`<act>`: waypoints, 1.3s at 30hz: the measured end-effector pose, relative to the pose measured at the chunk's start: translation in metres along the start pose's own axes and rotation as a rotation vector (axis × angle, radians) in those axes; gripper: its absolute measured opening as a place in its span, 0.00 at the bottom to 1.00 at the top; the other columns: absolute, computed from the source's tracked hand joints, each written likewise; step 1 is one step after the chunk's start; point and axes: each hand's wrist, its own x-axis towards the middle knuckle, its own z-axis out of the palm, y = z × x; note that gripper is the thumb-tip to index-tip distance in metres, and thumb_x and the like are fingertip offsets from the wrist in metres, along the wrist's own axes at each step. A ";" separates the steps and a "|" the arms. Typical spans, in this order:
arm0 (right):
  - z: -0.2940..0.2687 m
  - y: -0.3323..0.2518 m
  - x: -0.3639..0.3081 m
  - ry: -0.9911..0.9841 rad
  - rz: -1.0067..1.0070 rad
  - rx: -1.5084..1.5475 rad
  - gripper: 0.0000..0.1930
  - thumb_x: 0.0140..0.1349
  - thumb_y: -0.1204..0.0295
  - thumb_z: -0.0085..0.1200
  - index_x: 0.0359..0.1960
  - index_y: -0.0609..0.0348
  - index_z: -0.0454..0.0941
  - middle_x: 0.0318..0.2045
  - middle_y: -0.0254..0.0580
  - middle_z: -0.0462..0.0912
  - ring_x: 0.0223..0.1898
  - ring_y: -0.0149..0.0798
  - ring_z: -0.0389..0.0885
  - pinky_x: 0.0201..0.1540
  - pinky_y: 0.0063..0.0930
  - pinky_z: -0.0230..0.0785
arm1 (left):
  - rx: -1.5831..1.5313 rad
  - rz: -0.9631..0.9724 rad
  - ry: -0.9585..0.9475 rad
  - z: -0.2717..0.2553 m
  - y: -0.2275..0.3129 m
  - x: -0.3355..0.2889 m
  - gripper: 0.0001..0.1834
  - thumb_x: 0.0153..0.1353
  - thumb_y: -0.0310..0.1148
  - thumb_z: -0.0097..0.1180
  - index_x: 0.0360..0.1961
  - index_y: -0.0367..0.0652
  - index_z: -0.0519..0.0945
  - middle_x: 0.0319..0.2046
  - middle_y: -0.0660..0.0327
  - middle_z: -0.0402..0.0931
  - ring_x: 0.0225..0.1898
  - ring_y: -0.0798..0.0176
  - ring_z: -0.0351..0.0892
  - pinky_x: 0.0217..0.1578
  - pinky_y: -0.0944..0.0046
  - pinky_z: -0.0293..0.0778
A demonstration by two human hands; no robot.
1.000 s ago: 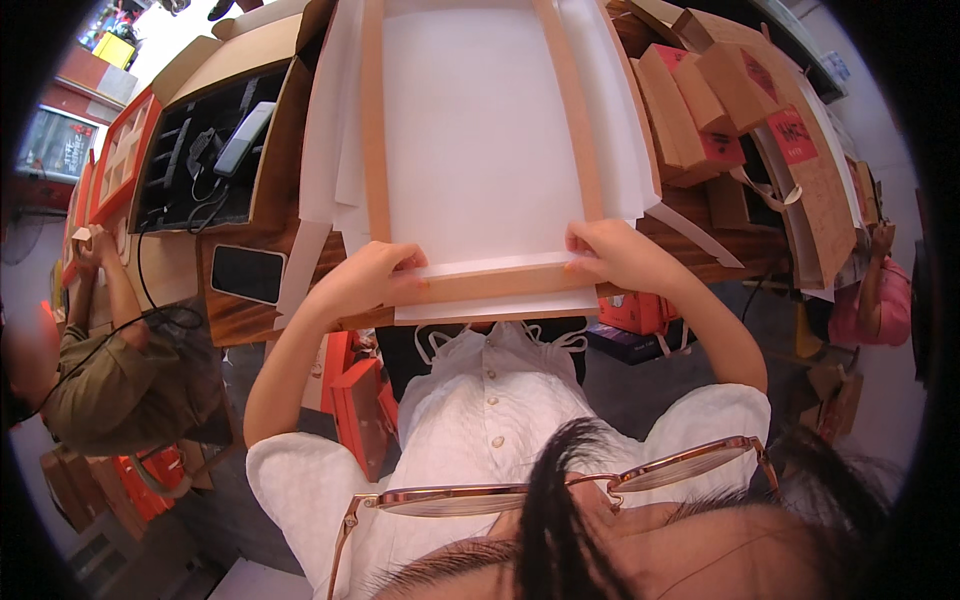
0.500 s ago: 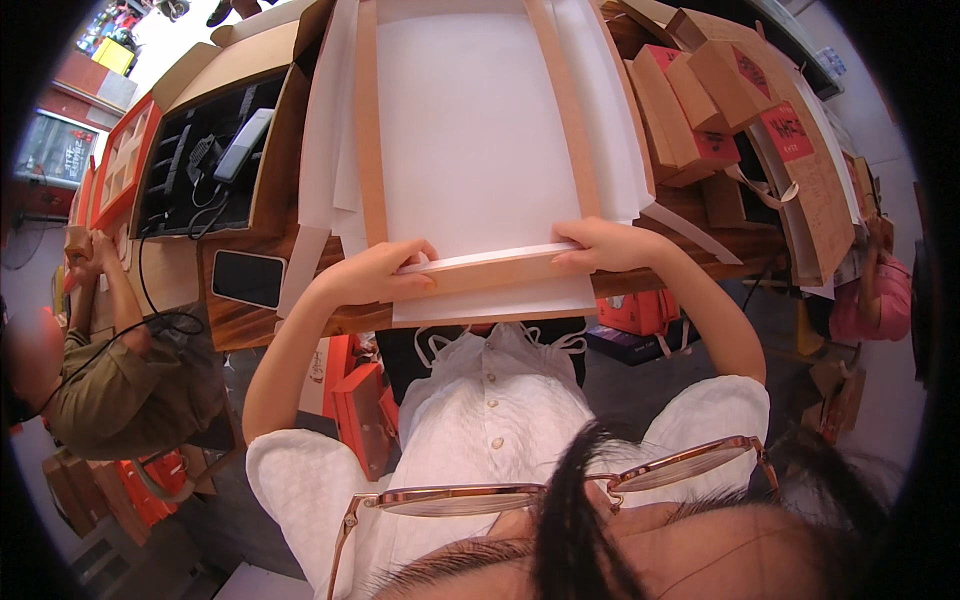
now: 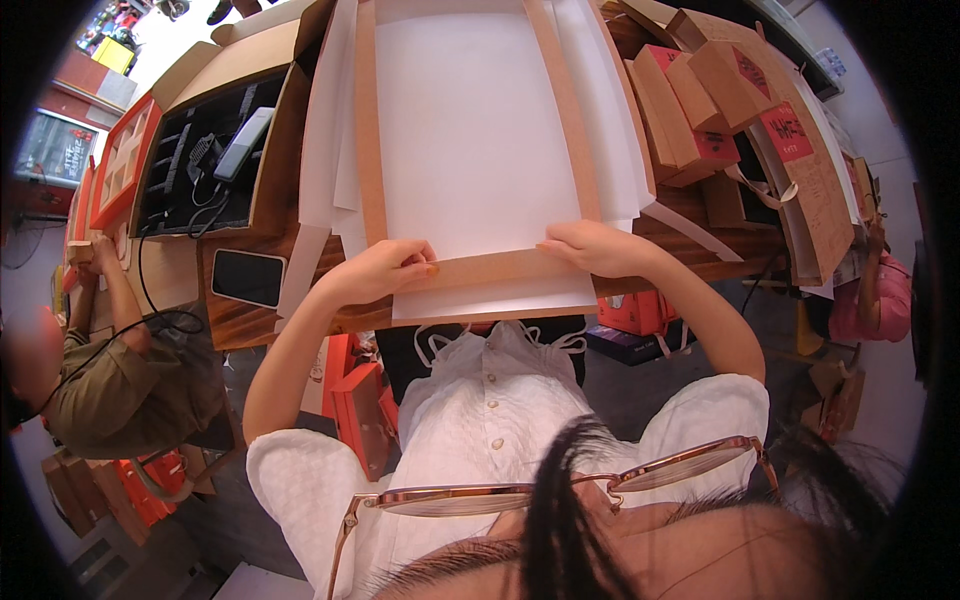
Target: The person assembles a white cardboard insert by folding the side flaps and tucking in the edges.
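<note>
A large cardboard sheet (image 3: 475, 130) lies before me, white on its upper face, with brown folded strips along its left and right sides. Across its near end runs a brown flap (image 3: 490, 268), folded inward, with a white band in front of it. My left hand (image 3: 385, 270) is closed with bent fingers at the flap's left end. At the right end, the fingers of my right hand (image 3: 600, 248) are bent together and pressed onto the flap. The undersides of both hands' grips are partly hidden.
On the wooden table, a black phone (image 3: 248, 278) lies left of the sheet, below an open carton (image 3: 275, 150) holding a device and cables. Brown and red boxes (image 3: 690, 140) crowd the right. One person (image 3: 130, 380) works at left, another (image 3: 870, 300) at right.
The near flap has gone from partly raised, its white edge showing, to lying flatter. Both hands have shifted slightly with it, the right one's fingers now on top.
</note>
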 end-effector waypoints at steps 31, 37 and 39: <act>0.018 0.004 0.012 0.217 0.022 -0.123 0.27 0.70 0.51 0.49 0.28 0.69 0.79 0.25 0.59 0.80 0.30 0.56 0.80 0.38 0.46 0.70 | 0.414 -0.071 0.251 0.025 0.019 0.012 0.26 0.71 0.48 0.50 0.30 0.32 0.78 0.25 0.46 0.78 0.29 0.44 0.77 0.35 0.51 0.71; 0.049 -0.018 0.010 0.438 -0.252 -0.383 0.25 0.66 0.49 0.52 0.30 0.64 0.72 0.30 0.55 0.78 0.34 0.56 0.79 0.40 0.46 0.71 | 0.336 0.017 0.399 0.030 0.020 0.009 0.17 0.68 0.42 0.55 0.35 0.36 0.77 0.29 0.50 0.79 0.34 0.48 0.78 0.38 0.52 0.72; 0.051 -0.021 0.012 0.428 -0.239 -0.386 0.25 0.65 0.48 0.54 0.30 0.63 0.70 0.31 0.55 0.77 0.35 0.57 0.78 0.38 0.45 0.70 | 0.426 0.242 0.580 0.037 0.013 0.004 0.13 0.65 0.40 0.58 0.36 0.39 0.77 0.34 0.51 0.79 0.39 0.49 0.78 0.41 0.54 0.72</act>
